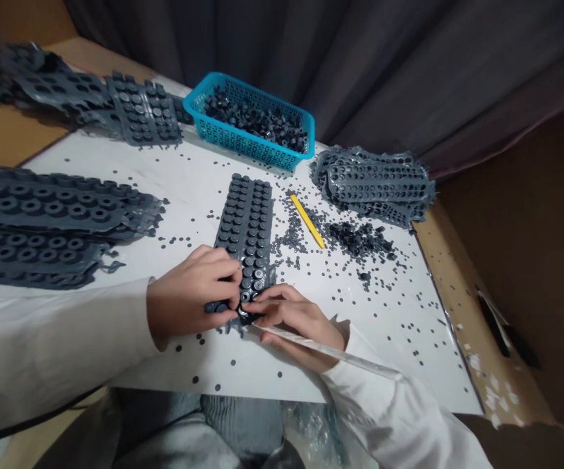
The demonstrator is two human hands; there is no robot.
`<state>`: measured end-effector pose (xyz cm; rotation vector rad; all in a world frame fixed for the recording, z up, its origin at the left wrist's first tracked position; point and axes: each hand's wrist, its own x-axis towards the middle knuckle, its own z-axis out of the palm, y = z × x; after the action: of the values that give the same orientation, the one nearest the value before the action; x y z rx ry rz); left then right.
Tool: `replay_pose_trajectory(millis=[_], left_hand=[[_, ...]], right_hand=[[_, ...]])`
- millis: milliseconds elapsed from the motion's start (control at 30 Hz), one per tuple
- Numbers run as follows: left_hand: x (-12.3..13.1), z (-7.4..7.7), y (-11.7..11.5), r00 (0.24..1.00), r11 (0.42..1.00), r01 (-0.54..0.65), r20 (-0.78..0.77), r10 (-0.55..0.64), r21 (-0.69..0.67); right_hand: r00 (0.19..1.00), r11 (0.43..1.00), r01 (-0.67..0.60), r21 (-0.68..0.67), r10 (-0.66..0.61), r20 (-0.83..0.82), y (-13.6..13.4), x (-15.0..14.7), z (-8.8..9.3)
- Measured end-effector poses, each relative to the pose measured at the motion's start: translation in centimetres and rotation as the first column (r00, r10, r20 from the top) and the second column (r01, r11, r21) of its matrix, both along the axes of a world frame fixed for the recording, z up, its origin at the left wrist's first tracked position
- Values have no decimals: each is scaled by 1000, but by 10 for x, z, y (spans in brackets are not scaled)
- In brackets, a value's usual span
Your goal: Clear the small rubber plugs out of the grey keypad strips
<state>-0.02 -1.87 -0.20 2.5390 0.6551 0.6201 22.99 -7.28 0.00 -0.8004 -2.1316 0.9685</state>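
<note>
Left hand [191, 290] pinched on the end of the rubber keypad sheet [245, 221], right hand [294, 319] gripping a clear plastic strip [325, 350] tight against that end, sheet pinned flat.

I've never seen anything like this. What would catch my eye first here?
Your eye likely lands first on the left hand and right hand, meeting at the near end of a dark rubber sheet studded with round buttons, on a white tabletop. Beyond it, a bright blue plastic basket holds dark rubber pieces, while small dark discs lie scattered across the table.
</note>
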Motion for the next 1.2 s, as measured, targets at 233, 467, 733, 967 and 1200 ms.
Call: replay_pose_trajectory(millis=[233, 467, 733, 967, 1200], left_hand=[[-3, 0, 4, 989, 987, 149, 2, -149, 53], [-2, -3, 7, 972, 971, 233, 5, -233, 50], [-3, -4, 7, 974, 976, 219, -56, -219, -7], [-2, -4, 7, 975, 977, 211, -73, -211, -11], [-4, -5, 7, 977, 978, 206, -63, -204, 21]], right_hand=[[999, 998, -7, 56, 5, 36, 1, 3, -2], [978, 868, -111, 483, 8, 211, 8, 3, -6], [954, 688, -32, 725, -195, 227, 1, -12, -16], [944, 646, 34, 762, -271, 188, 5, -15, -11], [933, 888, 335, 314, -359, 18, 13, 9, 0]])
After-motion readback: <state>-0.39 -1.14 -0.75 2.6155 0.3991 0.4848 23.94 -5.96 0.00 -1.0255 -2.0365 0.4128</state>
